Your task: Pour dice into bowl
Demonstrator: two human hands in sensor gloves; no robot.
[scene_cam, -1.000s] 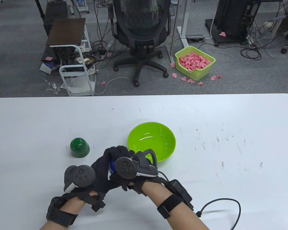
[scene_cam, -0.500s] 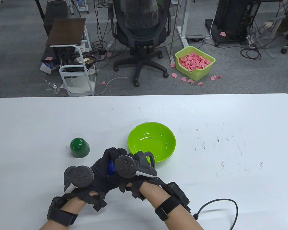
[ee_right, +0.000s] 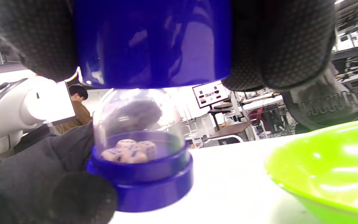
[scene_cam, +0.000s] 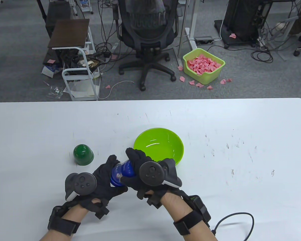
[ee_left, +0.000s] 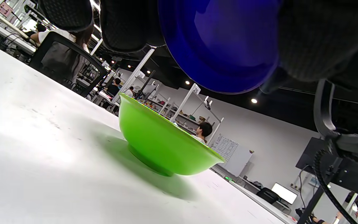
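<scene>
Table view: both hands share the dice shaker just beside the bowl's near-left rim

The right hand (scene_cam: 140,173) wraps the blue cap (ee_right: 152,40), lifted partly off the clear dome (ee_right: 135,121); the left hand (scene_cam: 102,180) grips the blue base (ee_right: 144,183) holding the dice (ee_right: 129,151) (several, count unclear). The bowl (scene_cam: 158,148) lies up and right, nearer the right hand

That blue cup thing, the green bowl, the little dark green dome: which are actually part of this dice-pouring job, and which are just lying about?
Part of the job:
- blue dice cup cover, held by the right hand
- blue base with clear dome, held by the left hand
- dice under the dome
- lime green bowl, no dice in it

Just lying about:
- dark green dome cup on the table
</scene>
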